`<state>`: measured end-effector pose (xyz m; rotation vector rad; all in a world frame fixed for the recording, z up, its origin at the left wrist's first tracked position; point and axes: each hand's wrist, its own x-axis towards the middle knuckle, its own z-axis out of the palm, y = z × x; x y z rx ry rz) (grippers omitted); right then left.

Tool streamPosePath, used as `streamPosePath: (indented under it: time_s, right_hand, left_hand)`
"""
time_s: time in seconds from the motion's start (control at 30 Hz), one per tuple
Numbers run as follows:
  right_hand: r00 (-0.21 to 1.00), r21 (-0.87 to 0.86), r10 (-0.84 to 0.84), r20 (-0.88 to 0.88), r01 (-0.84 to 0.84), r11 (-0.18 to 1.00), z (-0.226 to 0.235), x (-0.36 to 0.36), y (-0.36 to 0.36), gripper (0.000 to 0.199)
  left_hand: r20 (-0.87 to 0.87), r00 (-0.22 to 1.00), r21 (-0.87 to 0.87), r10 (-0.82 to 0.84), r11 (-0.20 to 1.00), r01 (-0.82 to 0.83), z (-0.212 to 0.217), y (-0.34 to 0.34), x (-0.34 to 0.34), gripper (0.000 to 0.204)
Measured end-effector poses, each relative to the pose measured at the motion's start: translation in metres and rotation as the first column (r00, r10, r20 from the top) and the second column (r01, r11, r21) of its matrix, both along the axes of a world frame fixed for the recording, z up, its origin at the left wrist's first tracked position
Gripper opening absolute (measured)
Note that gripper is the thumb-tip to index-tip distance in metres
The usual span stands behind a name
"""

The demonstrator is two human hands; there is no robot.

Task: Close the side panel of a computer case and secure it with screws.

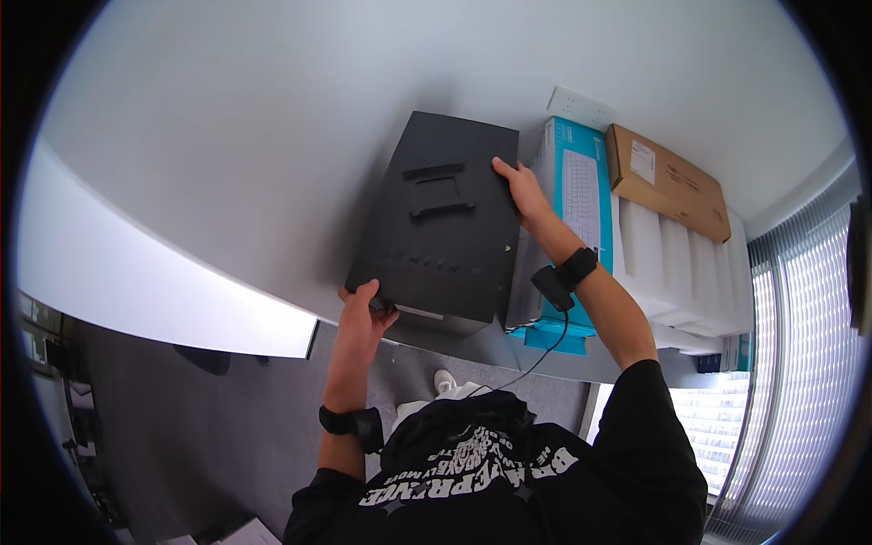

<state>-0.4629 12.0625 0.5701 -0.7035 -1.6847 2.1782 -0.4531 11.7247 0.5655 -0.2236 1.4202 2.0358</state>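
A black box-shaped case (454,245) lies between my hands at the near edge of the pale table. Its top carries a raised dark bracket (439,189) and a row of small slots or embossed marks. My left hand (361,313) grips the near left corner, thumb on top and fingers curled round the front edge. At the far right edge, my right hand (529,197) has its thumb on the top, and its other fingers are hidden down the side. Whether the case rests fully on the table cannot be made out.
Right of the case stands a turquoise keyboard box (581,182), with a brown cardboard box (668,186) and white foam blocks (668,263) beyond it. A white plate (581,106) lies behind. From the black band on my right wrist a cable (545,354) hangs. Window blinds (808,272) are at the right.
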Motion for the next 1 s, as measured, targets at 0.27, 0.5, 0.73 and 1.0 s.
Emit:
streamPosePath:
  time_s: [0.27, 0.5, 0.73, 1.0]
  right_hand:
    - [0.997, 0.038, -0.062, -0.055, 0.065, 0.997, 0.006, 0.000, 0.001, 0.052]
    - [0.998, 0.067, -0.020, -0.060, 0.024, 0.997, 0.005, -0.011, 0.010, 0.049]
    - [0.998, 0.075, -0.022, -0.057, 0.026, 0.997, 0.003, -0.034, 0.026, 0.043]
    - [0.999, 0.090, -0.029, -0.023, 0.031, 0.995, 0.009, -0.055, 0.043, 0.042]
  left_hand:
    - [-0.001, 1.000, -0.006, -0.014, 1.000, 0.014, 0.007, 0.012, 0.000, 0.048]
    - [-0.026, 0.999, -0.043, 0.035, 0.998, -0.037, 0.012, 0.018, -0.020, 0.049]
    - [-0.080, 0.997, -0.026, -0.004, 1.000, 0.002, 0.004, 0.029, -0.042, 0.052]
    - [-0.130, 0.991, 0.007, -0.038, 0.999, 0.039, 0.012, 0.048, -0.070, 0.055]
